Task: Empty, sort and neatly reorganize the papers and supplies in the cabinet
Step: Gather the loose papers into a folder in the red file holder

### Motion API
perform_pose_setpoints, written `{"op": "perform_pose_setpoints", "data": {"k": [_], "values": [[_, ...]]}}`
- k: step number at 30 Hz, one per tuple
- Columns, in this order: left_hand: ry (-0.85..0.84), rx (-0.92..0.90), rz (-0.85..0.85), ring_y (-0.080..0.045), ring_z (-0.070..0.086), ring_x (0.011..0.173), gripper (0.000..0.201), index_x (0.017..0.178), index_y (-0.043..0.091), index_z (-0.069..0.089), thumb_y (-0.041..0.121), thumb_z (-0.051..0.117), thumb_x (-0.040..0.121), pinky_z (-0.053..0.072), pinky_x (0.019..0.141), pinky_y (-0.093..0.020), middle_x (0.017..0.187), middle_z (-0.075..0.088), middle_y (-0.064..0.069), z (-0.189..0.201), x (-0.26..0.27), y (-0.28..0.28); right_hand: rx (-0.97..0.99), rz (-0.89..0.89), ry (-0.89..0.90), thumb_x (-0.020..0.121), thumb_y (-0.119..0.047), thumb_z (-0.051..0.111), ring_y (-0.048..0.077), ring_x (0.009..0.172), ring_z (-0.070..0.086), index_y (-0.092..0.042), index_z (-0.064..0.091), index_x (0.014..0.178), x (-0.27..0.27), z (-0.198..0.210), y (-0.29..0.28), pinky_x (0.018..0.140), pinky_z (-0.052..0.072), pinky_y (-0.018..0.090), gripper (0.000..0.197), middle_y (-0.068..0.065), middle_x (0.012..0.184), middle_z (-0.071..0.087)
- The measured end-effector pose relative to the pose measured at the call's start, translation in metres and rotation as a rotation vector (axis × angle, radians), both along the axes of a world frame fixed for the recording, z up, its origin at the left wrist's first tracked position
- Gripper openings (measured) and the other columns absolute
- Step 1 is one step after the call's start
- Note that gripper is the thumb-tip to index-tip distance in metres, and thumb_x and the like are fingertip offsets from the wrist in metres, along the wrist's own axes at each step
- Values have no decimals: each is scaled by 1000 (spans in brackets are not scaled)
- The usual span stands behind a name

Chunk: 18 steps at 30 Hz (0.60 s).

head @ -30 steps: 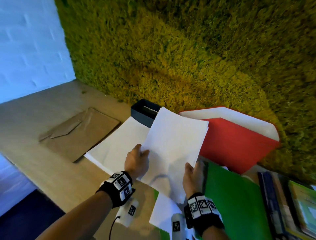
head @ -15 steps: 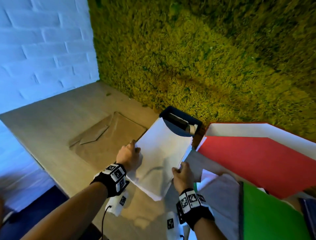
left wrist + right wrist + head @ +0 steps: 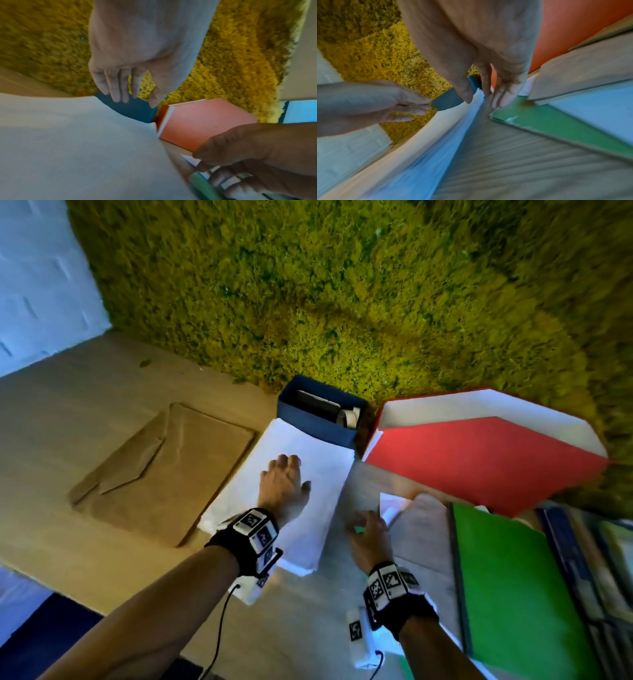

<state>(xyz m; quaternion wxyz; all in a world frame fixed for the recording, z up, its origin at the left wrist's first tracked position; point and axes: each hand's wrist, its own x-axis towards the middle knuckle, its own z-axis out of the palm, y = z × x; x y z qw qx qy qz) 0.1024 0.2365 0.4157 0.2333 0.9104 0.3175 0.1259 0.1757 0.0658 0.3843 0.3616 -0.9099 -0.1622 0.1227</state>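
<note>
Keep left hand [image 3: 281, 487] flat on stack [image 3: 310, 529]; right hand [image 3: 368, 537], loose and empty, squares its edge.

Both forearms reach forward, the left hand [image 3: 281, 487] flat with fingers extended, the right hand [image 3: 368, 537] loosely spread.

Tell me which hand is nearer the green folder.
Right. The right hand reaches toward the loose sheets at the green folder's upper left corner, fingers just short of it. The left hand lies flat on the paper stack, farther left.
</note>
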Motion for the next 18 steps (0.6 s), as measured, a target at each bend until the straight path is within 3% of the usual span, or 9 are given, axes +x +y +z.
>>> {"op": "perform_pose_setpoints", "data": {"k": [3, 5, 9, 12, 14, 18], "values": [[39, -127, -189, -26, 60, 102, 19, 103, 17, 61, 29, 59, 89, 48, 80, -31, 108, 64, -4, 2, 25, -43, 8, -73, -34, 78, -12, 73, 34, 90, 63, -1, 67, 94, 6, 2, -35, 78, 47, 39, 20, 21, 93, 68], [126, -142, -320, -31, 64, 96, 17, 96, 15, 62, 28, 59, 86, 49, 72, -33, 101, 67, -9, -2, 37, -72, -15, -108, -19, 78, -16, 74, 34, 89, 63, -1, 66, 93, 12, 5, -59, 76, 46, 39, 22, 19, 93, 69], [318, 8, -486, -36, 62, 108, 30, 109, 8, 64, 32, 56, 93, 48, 77, -35, 116, 65, -16, -21, 59, -125, -29, -181, 19, 78, -16, 72, 32, 92, 65, -6, 66, 99, 21, 5, -104, 77, 52, 40, 24, 16, 98, 69], [381, -9, -436, -36, 60, 113, 49, 119, 4, 59, 45, 59, 92, 50, 88, -40, 122, 62, -18, -32, 73, -145, -34, -214, 28, 80, -15, 70, 34, 93, 65, -8, 65, 99, 29, 1, -133, 77, 52, 40, 21, 18, 97, 69], [410, -65, -386, -36, 62, 110, 54, 118, 3, 60, 48, 62, 89, 53, 88, -41, 119, 64, -17, -34, 79, -154, -63, -225, 87, 82, -17, 68, 33, 96, 64, -10, 66, 100, 33, 1, -151, 78, 49, 36, 19, 18, 101, 69], [356, -64, -352, -33, 67, 95, 33, 106, 7, 64, 34, 60, 88, 56, 79, -40, 103, 69, -14, -30, 87, -166, -22, -225, 178, 79, -23, 74, 27, 96, 66, -23, 70, 86, 40, -4, -172, 80, 49, 33, 8, 9, 98, 72]]}}
